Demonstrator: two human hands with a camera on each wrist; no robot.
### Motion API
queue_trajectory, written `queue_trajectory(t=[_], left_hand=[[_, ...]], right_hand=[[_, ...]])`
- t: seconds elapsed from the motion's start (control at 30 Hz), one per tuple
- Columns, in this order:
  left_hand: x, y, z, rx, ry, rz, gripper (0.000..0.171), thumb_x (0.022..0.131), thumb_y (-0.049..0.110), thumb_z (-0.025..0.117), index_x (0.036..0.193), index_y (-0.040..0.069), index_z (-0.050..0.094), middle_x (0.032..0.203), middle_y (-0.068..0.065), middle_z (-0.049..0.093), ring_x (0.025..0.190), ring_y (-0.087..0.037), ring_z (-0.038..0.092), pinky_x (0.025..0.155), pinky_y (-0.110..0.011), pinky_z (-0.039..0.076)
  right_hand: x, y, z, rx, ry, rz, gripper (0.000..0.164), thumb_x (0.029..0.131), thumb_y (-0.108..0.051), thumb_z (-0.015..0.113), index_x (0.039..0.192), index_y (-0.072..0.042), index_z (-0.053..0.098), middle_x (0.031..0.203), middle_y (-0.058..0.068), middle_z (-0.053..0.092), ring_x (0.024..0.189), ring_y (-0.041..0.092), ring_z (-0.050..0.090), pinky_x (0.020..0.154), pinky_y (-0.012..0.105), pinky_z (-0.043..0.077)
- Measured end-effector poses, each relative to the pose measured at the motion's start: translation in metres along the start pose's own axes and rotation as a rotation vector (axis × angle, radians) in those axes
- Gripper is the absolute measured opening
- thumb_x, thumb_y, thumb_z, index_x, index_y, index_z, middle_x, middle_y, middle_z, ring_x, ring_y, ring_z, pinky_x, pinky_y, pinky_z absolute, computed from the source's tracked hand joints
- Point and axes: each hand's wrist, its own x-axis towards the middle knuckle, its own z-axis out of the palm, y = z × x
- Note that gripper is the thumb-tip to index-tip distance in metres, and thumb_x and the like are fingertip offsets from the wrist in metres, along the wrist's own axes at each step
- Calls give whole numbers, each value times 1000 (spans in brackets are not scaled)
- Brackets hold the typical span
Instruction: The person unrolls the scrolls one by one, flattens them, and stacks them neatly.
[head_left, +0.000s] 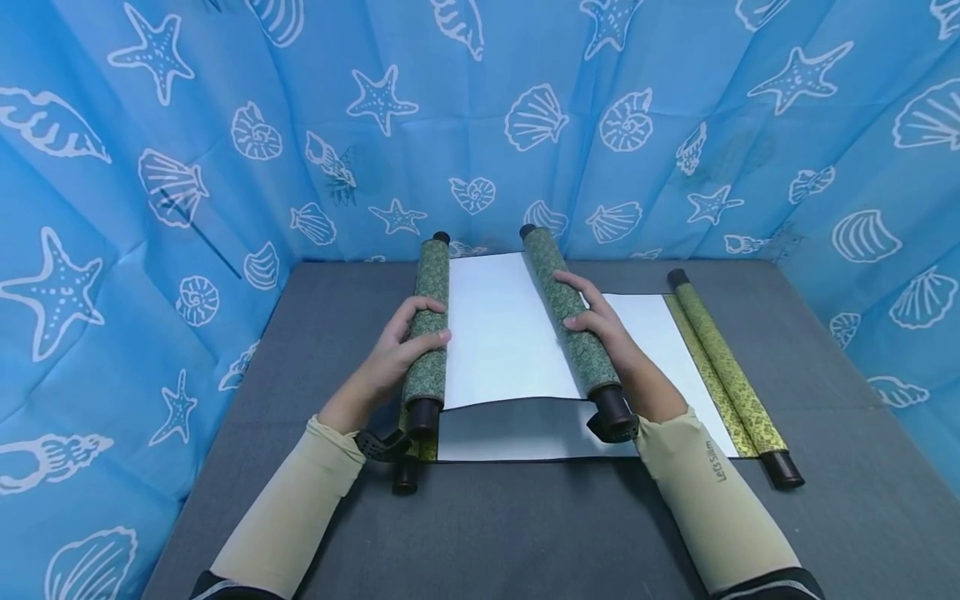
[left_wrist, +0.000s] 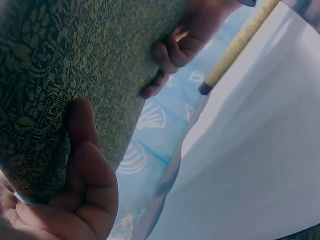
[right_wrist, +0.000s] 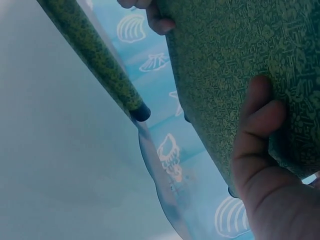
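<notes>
You have the green scroll [head_left: 510,325] partly unrolled in front of you, its smooth white sheet [head_left: 502,350] spanning two thick cylinders and bowing along its near edge. At nine o'clock from that sheet, your left hand [head_left: 397,346] grips the left green roll [head_left: 427,371], thumb and fingers curled round the cloth. At three o'clock, your right hand [head_left: 607,325] grips the right green roll [head_left: 592,358] in the same manner; this roll slants, its far end toward eleven o'clock. The cloth looks woven, densely patterned in the wrist views, and dark knobs [head_left: 613,418] cap the ends. Beneath lies a yellow-green scroll [head_left: 731,375], spread flat on the grey, fabric-like table [head_left: 502,533]. Its mottled right roll sits at three o'clock, beyond your right hand; its dark left tip [head_left: 405,477] shows at seven o'clock. At twelve o'clock hangs a creased blue curtain [head_left: 465,150] printed with white shells and starfish.
</notes>
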Motion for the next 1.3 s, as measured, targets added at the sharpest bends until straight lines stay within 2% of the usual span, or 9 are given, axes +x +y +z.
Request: queue_trajectory(t=[0.27,0.33,0.4,0.5,0.63,0.77,0.93,1.1,1.3], left_hand=[[3,1,-3,2,43,-19,72,97,11,53,166,23,32,176,1,11,163,-22,2,124,-59,20],[3,1,-4,-19,40,-34,76,96,11,50,167,27,29,176,1,9,161,-25,9,121,-57,26],[2,1,-4,-54,31,-45,76,96,12,50,167,29,29,173,-3,16,154,-32,25,114,-54,36],[2,1,-4,-55,21,-31,72,97,12,57,164,27,33,170,-4,21,151,-31,28,110,-52,41],[1,-1,-4,10,6,12,78,94,10,74,162,24,38,174,4,16,162,-18,7,124,-55,27],[1,-2,-4,8,-11,34,83,91,5,76,163,23,37,174,5,17,161,-22,14,120,-56,35],[2,0,-5,-13,21,17,82,91,7,67,165,23,34,176,8,11,162,-18,5,110,-48,40],[1,3,-6,-33,36,-13,82,92,8,62,166,26,32,175,5,9,157,-24,14,110,-48,39],[0,7,-7,-89,14,-30,83,91,9,54,167,31,28,167,-6,24,142,-31,36,102,-39,44]], right_hand=[[1,1,-1,34,1,-48,81,91,-11,42,170,-12,24,171,16,17,138,26,34,106,34,34],[1,1,-1,35,13,-63,79,90,-10,44,168,-9,26,168,19,18,133,26,36,104,34,36],[1,1,0,33,24,-78,76,91,-10,47,165,-7,30,166,19,20,130,25,38,103,31,38],[-2,3,0,15,24,-94,70,94,-11,51,161,-9,34,167,15,19,130,25,40,101,32,42],[-3,3,-3,-2,16,-96,72,94,-10,55,163,-15,35,169,11,21,141,24,35,106,39,40],[-3,0,-5,28,11,-94,80,91,-10,50,168,-18,28,169,12,22,140,26,34,108,42,35],[-2,-4,-6,74,16,-93,84,90,-11,43,170,-19,23,170,10,18,141,26,31,108,36,33],[-1,-4,-7,62,18,-119,85,89,-9,40,171,-13,20,176,8,11,153,28,22,113,32,28],[-2,-4,-10,86,45,-140,90,85,-9,39,172,-12,14,177,9,8,159,33,12,119,39,22]])
